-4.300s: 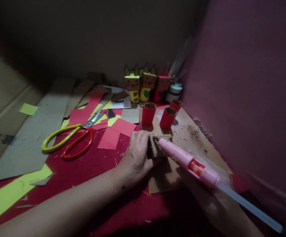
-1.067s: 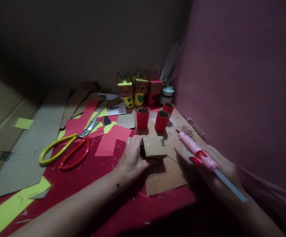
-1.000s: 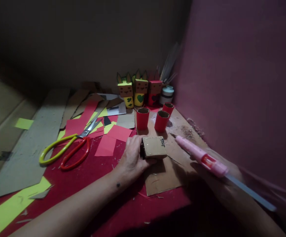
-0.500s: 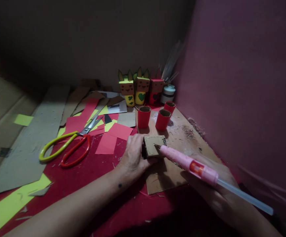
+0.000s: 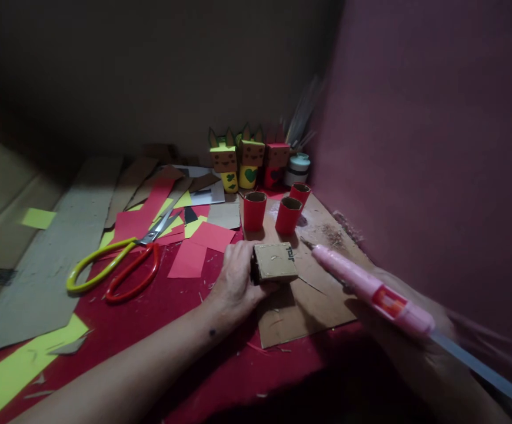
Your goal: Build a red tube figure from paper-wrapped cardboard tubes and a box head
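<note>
My left hand (image 5: 238, 280) is closed around the left side of a small cardboard box (image 5: 276, 262), with a trace of glue on its top face and dark printing at one corner. A pink glue gun (image 5: 371, 288) with a long clear glue stick in its rear is gripped by my right hand (image 5: 410, 330), mostly hidden behind it. The gun's nozzle is apart from the box, up and to its right. Just beyond the box stand three red tubes (image 5: 255, 212), open at the top, on a cardboard sheet (image 5: 282, 327).
Yellow-and-red-handled scissors (image 5: 143, 241) lie open among red and yellow paper scraps (image 5: 189, 259). Three box-headed cardboard figures (image 5: 224, 162) and a pale jar (image 5: 298, 169) stand at the back. Long cardboard pieces (image 5: 57, 247) lie left; a purple wall (image 5: 436, 147) rises right.
My right hand has drawn the glue gun away from the box, to the right, leaving a glue mark on its top. My left hand still holds the box.
</note>
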`<state>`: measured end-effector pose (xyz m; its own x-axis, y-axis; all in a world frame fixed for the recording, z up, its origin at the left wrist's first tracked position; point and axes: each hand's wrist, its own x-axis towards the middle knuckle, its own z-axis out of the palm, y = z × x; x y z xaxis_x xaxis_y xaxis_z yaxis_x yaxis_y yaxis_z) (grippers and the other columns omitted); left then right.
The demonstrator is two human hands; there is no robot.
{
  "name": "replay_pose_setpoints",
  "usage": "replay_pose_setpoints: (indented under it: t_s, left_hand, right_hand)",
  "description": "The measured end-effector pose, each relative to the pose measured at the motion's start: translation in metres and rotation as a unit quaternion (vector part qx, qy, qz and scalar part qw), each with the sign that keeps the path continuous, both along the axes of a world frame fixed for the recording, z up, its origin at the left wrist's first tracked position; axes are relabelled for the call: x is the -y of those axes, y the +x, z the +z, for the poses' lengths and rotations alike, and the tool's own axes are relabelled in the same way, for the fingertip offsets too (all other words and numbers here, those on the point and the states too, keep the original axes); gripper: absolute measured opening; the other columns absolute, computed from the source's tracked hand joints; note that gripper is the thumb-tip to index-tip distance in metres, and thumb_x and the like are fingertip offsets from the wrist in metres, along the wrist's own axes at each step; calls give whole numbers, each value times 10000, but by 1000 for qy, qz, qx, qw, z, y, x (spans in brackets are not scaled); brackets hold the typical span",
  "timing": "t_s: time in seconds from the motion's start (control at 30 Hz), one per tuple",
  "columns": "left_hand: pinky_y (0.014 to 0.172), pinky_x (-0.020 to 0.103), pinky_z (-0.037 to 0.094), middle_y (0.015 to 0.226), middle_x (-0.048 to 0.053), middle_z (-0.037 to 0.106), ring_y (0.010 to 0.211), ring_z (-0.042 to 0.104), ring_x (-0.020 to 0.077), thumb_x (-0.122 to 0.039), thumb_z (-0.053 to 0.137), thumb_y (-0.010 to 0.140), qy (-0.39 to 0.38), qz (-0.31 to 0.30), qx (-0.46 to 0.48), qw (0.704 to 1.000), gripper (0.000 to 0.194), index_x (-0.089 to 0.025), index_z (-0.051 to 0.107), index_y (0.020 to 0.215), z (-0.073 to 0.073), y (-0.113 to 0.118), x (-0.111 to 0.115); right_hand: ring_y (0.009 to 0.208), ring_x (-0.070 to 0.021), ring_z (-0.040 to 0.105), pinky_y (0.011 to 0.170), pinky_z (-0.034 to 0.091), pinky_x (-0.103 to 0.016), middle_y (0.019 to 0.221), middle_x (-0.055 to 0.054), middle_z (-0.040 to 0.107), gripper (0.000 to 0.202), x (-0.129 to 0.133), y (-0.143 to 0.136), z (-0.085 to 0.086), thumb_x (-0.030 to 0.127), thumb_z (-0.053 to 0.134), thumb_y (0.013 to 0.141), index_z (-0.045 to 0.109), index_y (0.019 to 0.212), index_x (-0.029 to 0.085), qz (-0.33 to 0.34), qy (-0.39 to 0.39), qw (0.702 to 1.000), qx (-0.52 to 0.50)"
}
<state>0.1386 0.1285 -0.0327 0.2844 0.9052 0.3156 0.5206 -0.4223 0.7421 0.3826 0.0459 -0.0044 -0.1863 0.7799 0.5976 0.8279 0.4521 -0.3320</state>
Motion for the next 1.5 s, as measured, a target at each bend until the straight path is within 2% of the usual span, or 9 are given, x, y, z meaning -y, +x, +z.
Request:
replay_pose_setpoints:
  t_s: [0.1, 0.23, 0.33, 0.43, 0.5, 0.7, 0.97, 1.3, 1.5]
  left_hand:
    - [890, 542, 467, 1087, 91, 586, 1042, 495, 315, -228, 780, 674, -17, 1, 4, 1000, 506, -200, 542, 1120, 0, 0, -1]
    - [887, 566, 471, 1084, 96, 583, 1052, 503, 335, -232, 779, 652, -25, 2, 12, 1000, 525, -208, 538, 1118, 1, -1, -3]
    - [894, 577, 459, 1084, 106, 591, 1051, 502, 341, -216, 776, 641, -25, 0, 19, 1000, 526, -205, 537, 1109, 1, 0, -3]
    - [888, 572, 460, 1068, 97, 596, 1039, 509, 339, -221, 773, 639, -14, 6, 28, 999, 503, -222, 548, 1089, -1, 1, -3]
    - [880, 558, 465, 1057, 88, 599, 1031, 519, 334, -221, 777, 635, -7, 9, 30, 999, 498, -234, 556, 1080, -1, 1, -3]
    - [861, 520, 473, 1068, 88, 604, 1018, 528, 320, -239, 766, 652, 4, 6, 8, 1000, 493, -234, 554, 1097, -1, -1, -2]
    - [876, 527, 467, 1055, 95, 603, 1018, 514, 317, -223, 781, 645, -11, 6, 12, 1000, 489, -218, 564, 1084, 0, 1, -2]
    - [835, 541, 481, 1079, 96, 583, 1028, 517, 316, -294, 766, 716, 14, -3, 0, 1000, 461, -247, 533, 1111, -8, -2, -2]
    - [838, 538, 478, 1051, 98, 593, 1012, 508, 314, -295, 783, 699, -4, -1, 5, 1000, 452, -220, 554, 1081, -2, 0, -1]
  right_hand:
    - [710, -266, 694, 547, 534, -364, 893, -136, 695, 291, -18, 12, -10, 329, 483, 948, 636, 1108, 140, -59, 62, 995, 48]
    - [740, -305, 699, 555, 540, -398, 961, -199, 685, 409, -37, 24, -12, 274, 406, 928, 564, 1231, 49, -85, 31, 985, 147]
    - [870, -275, 698, 662, 565, -364, 1016, -146, 693, 378, -30, 18, 0, 359, 457, 953, 540, 1248, 137, -46, -49, 996, 56]
    - [632, -175, 633, 510, 502, -260, 817, -40, 680, 322, -12, 1, 16, 405, 501, 951, 537, 1196, 199, 32, -182, 982, -39]
    - [602, -153, 594, 498, 473, -242, 764, -17, 657, 252, -5, -10, 24, 387, 505, 951, 568, 1121, 211, 66, -216, 972, -59]
    - [655, -140, 594, 527, 456, -235, 903, -40, 690, 195, -9, -27, 27, 358, 534, 928, 606, 1046, 219, 78, -212, 971, -77]
    - [497, -123, 530, 433, 402, -219, 617, 13, 590, 213, -2, -17, 30, 395, 490, 950, 589, 899, 214, 46, -203, 977, -44]
    - [612, -153, 617, 515, 478, -248, 769, -29, 672, 206, -4, -28, 27, 378, 502, 938, 612, 1002, 215, 66, -180, 981, -43]
    - [532, -123, 562, 458, 424, -215, 682, 10, 626, 191, 5, -18, 28, 391, 484, 956, 592, 985, 236, 57, -203, 976, -47]
